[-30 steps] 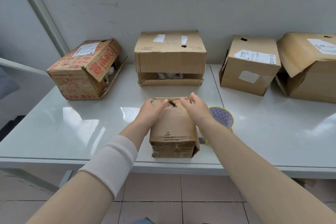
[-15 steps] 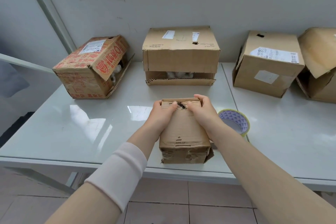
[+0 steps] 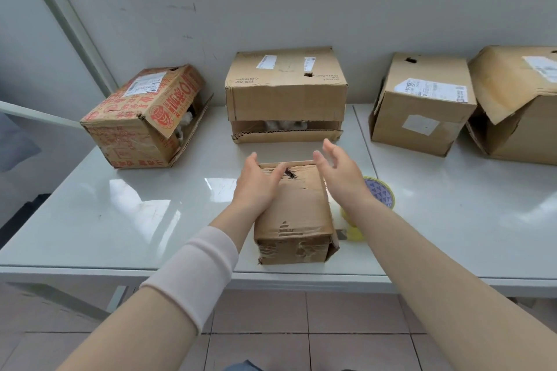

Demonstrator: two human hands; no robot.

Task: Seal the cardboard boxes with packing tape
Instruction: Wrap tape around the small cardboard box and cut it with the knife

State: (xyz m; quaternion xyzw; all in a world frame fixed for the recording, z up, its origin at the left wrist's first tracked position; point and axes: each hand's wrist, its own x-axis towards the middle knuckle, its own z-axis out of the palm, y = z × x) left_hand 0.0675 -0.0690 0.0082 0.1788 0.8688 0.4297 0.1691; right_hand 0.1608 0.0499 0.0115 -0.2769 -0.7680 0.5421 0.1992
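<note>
- Box [image 3: 298, 214] at the counter's [image 3: 135, 214] near edge, tape [image 3: 380, 193] beside.
- Left grip [image 3: 259, 187] lies flat on it, released; right grip [image 3: 340, 175] hovers released.
- Soft, worn, probably light: hold its sides.

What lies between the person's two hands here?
The torn top of the small box lies between left hand and right hand, in the head view.
</note>
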